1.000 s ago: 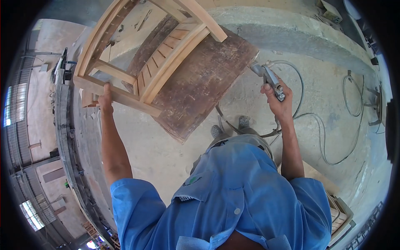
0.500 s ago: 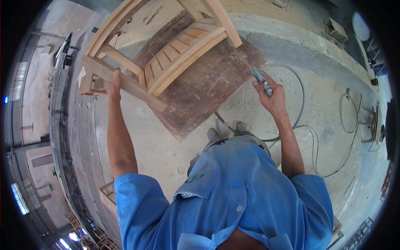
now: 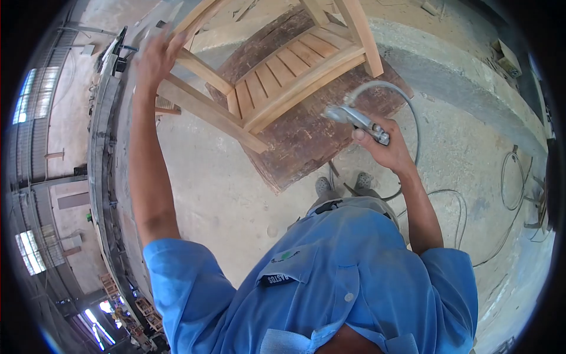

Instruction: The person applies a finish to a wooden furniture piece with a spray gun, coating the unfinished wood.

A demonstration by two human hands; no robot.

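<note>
A pale wooden chair with a slatted seat (image 3: 289, 68) rests on a worn brown board (image 3: 295, 156). My left hand (image 3: 158, 56) is raised by the chair's upper left part, its fingers spread and blurred; whether it touches the wood is unclear. In my right hand (image 3: 386, 144) is a metal spray gun (image 3: 362, 124), pointing left, just in front of the chair's near edge. A grey hose (image 3: 417, 127) curves around beside that hand.
Both shoes (image 3: 323, 186) stand at the board's near edge. A raised concrete ledge (image 3: 454, 82) runs along the upper right. More hose (image 3: 504, 183) lies coiled at the right. A cardboard box (image 3: 506, 58) sits beyond the ledge.
My left hand has let go of the chair's lower left frame and moved up, fingers opening. My right hand has brought the spray gun nearer the chair and turned it left. The view has shifted.
</note>
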